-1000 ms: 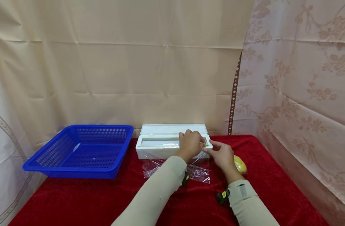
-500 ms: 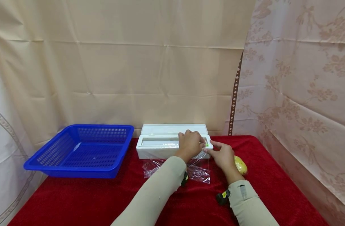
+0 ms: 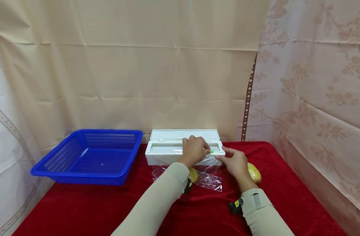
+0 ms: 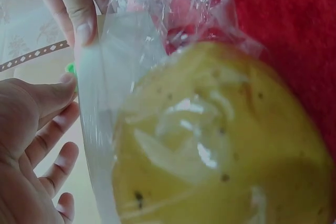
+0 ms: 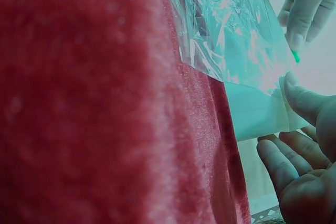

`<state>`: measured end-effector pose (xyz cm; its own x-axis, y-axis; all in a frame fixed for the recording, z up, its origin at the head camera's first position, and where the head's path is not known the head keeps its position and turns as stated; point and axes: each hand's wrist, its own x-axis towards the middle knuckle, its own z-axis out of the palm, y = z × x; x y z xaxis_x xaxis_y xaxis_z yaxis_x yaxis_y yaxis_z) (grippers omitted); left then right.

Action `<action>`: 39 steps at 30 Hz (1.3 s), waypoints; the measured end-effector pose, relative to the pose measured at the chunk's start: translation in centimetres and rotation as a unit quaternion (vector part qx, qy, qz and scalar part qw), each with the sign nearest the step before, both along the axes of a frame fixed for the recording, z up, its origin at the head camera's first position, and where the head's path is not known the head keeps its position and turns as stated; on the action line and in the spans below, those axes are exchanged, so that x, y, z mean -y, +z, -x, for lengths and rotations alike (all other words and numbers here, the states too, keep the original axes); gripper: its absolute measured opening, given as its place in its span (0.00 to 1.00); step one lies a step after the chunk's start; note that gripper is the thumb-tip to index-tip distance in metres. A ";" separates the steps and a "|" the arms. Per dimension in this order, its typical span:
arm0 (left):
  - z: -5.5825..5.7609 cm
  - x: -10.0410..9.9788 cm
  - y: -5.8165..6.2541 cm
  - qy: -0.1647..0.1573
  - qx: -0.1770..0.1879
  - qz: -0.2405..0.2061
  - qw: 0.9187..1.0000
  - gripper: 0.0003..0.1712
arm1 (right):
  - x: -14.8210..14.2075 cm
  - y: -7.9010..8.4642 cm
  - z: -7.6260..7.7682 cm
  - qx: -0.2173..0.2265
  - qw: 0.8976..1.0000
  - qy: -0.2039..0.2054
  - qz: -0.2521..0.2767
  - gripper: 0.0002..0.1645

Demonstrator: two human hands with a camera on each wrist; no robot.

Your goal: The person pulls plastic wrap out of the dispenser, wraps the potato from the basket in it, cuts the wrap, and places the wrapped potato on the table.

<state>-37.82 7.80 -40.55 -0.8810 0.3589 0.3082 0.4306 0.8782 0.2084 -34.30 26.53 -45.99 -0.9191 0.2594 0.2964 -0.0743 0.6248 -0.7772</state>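
Note:
A white cling film dispenser (image 3: 159, 159) stands on the table, its lid (image 3: 184, 134) raised at the back. My left hand (image 3: 194, 150) pinches the small green slide cutter (image 3: 211, 151) on the dispenser's top edge, near the right end. With thumb and fingers, my right hand (image 3: 235, 163) grips the dispenser's right end. Clear cling film (image 3: 210, 181) hangs down the front and lies crumpled on the cloth. A yellow fruit with dark specks (image 4: 220, 140) sits before the dispenser with film over it, partly hidden by my left arm in the head view.
A blue plastic basket (image 3: 88, 178) stands at the left. Another yellow fruit (image 3: 254, 172) lies right of my right wrist. Red cloth (image 3: 97, 209) covers the table, and a beige curtain (image 3: 132, 72) hangs behind it.
My left hand has slid a little leftward along the dispenser with the green slide cutter, and the fruit beneath that arm now shows. My right hand keeps its hold on the end.

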 end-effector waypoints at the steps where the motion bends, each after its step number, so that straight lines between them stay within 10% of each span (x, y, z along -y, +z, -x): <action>1: 0.0 0.1 0.1 -0.001 0.000 0.001 1.000 0.07 | 0.0 0.0 0.0 0.001 1.000 0.000 0.001 0.35; 39: 0.3 5.3 -0.1 0.000 0.013 -0.029 0.999 0.05 | 0.2 0.5 -0.4 0.012 1.000 0.003 0.000 0.37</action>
<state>-38.09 2.50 -40.67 -0.8890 0.3413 0.3053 0.4247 0.8639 0.2707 -33.94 26.29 -45.54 -0.9275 0.2536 0.2747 -0.0600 0.6242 -0.7790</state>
